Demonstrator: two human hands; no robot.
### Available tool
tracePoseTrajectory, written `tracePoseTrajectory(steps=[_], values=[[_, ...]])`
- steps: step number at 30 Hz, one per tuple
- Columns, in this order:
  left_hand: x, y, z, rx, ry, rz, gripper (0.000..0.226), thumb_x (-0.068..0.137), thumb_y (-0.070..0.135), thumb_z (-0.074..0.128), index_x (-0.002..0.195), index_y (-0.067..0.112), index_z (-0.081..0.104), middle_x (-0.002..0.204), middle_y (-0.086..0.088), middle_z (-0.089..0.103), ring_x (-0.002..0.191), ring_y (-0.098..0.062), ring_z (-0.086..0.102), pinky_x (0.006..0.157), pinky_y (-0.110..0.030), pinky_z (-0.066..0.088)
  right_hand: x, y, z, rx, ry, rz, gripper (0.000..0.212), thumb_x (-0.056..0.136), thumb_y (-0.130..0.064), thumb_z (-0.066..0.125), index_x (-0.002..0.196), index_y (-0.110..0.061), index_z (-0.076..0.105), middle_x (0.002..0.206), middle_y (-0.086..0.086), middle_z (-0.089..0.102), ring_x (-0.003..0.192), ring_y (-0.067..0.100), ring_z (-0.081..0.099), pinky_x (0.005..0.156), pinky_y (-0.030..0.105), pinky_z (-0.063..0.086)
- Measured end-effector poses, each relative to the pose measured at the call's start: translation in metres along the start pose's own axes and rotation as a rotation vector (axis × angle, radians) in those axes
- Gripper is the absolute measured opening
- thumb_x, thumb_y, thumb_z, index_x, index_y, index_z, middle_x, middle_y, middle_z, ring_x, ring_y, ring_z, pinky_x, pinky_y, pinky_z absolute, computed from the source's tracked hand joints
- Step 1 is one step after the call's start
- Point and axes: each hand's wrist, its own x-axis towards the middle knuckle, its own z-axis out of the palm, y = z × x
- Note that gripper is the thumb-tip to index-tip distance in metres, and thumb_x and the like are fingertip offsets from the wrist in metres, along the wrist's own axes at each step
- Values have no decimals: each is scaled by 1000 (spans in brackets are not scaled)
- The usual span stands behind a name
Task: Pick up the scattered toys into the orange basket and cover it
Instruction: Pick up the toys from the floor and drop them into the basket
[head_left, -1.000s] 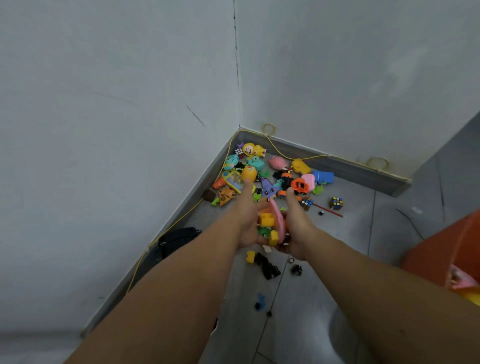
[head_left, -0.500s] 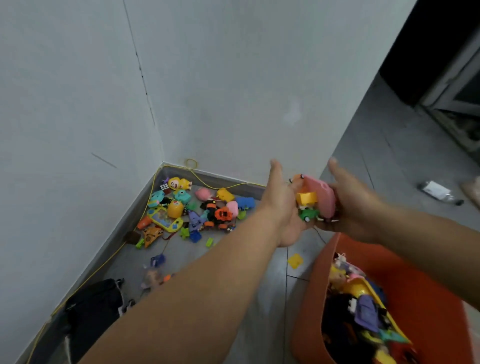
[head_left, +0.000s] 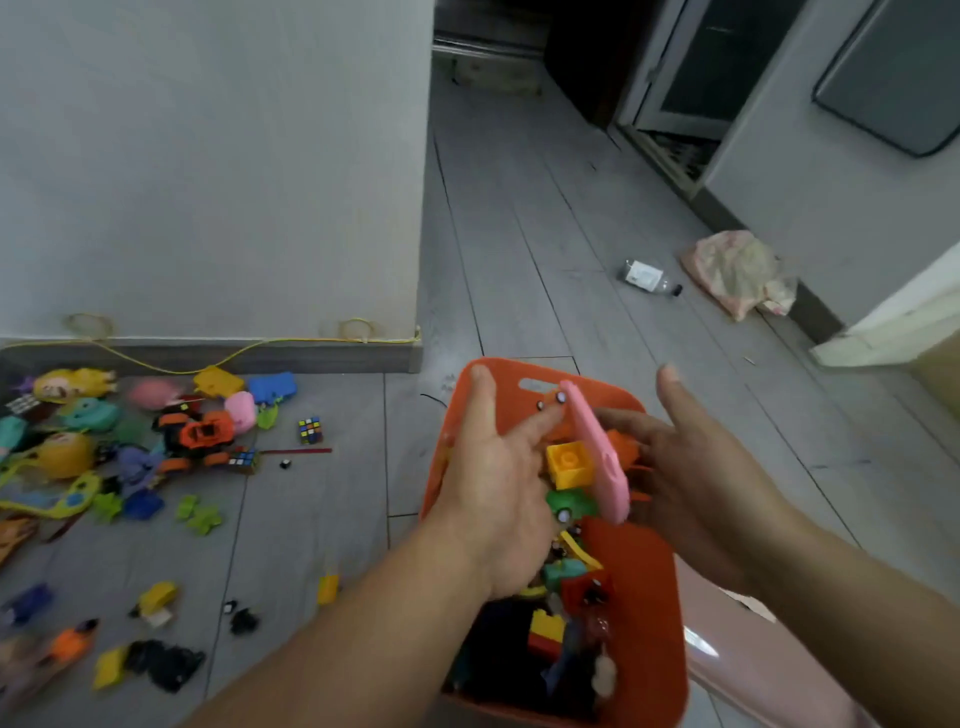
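The orange basket (head_left: 655, 597) stands on the grey floor below my hands, with several toys inside. Over it, my left hand (head_left: 493, 483) and my right hand (head_left: 685, 467) face each other, fingers straight and spread. Between the palms are a flat pink toy (head_left: 597, 457), a yellow brick (head_left: 569, 465) and a green car (head_left: 569, 503); I cannot tell whether they are still touched or falling. A pile of scattered toys (head_left: 197, 434) lies on the floor at the left by the wall.
A small puzzle cube (head_left: 310, 430), a yellow block (head_left: 327, 590) and black pieces (head_left: 161, 662) lie loose on the floor. A yellow cable (head_left: 234, 353) runs along the skirting. A plastic bottle (head_left: 647, 275) and a crumpled bag (head_left: 737, 273) lie far right. A pale pink object (head_left: 753, 670) sits beside the basket.
My view and both hands swung right from the toy pile to above the basket. The hands, which were cupped together round the toys, have spread apart.
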Motion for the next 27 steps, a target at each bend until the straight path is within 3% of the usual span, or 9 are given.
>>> tracePoseTrajectory(steps=[4,7,12,14,16,19,22,27], values=[[9,-14,-4,7,-40,-16,97,81,93,25,149,29,50,132,-13,68,123,-34,64,115,-58,36,13,14,-9,12,8,0,71,95,-75,22,118,-27,71,105,8,79,99,23,75,94,45,54],[18,-18,-7,12,-45,-39,98,79,94,26,149,30,49,136,-12,66,127,-33,62,116,-60,33,21,19,-16,36,-15,5,75,94,-76,22,126,-26,68,109,9,78,103,21,74,99,46,52],[28,-22,-18,133,-7,-51,107,68,101,33,146,31,53,149,-6,56,143,-29,44,124,-60,8,25,21,-22,50,-47,7,74,95,-75,22,120,-25,70,112,3,78,106,18,73,96,44,51],[28,-23,-22,171,25,-65,106,70,100,28,146,30,53,154,-4,50,146,-26,39,125,-58,7,28,23,-24,53,-56,21,75,94,-76,23,126,-24,68,119,0,75,115,17,69,103,47,47],[26,-23,-24,188,39,-89,104,72,100,24,146,31,53,159,-4,44,148,-25,36,124,-52,8,31,24,-27,57,-60,38,81,91,-79,25,137,-23,62,138,0,65,129,18,58,113,51,38],[20,-19,-22,205,54,-99,99,82,92,15,149,28,50,163,-3,36,152,-21,27,115,-42,17,32,23,-28,11,-43,45,83,89,-82,23,139,-27,61,156,2,46,146,20,39,110,48,31],[16,-16,-20,247,15,-83,98,83,90,11,150,29,47,166,-2,29,156,-16,12,124,-48,-5,30,20,-24,-7,-53,37,83,89,-83,21,137,-30,63,159,3,42,150,19,31,111,49,28],[0,1,-30,280,-43,-108,97,81,93,12,147,32,48,166,-8,27,157,-20,10,126,-50,-6,24,12,-9,-52,-119,-1,80,87,-83,26,132,-31,67,152,0,51,146,15,38,114,48,33]])
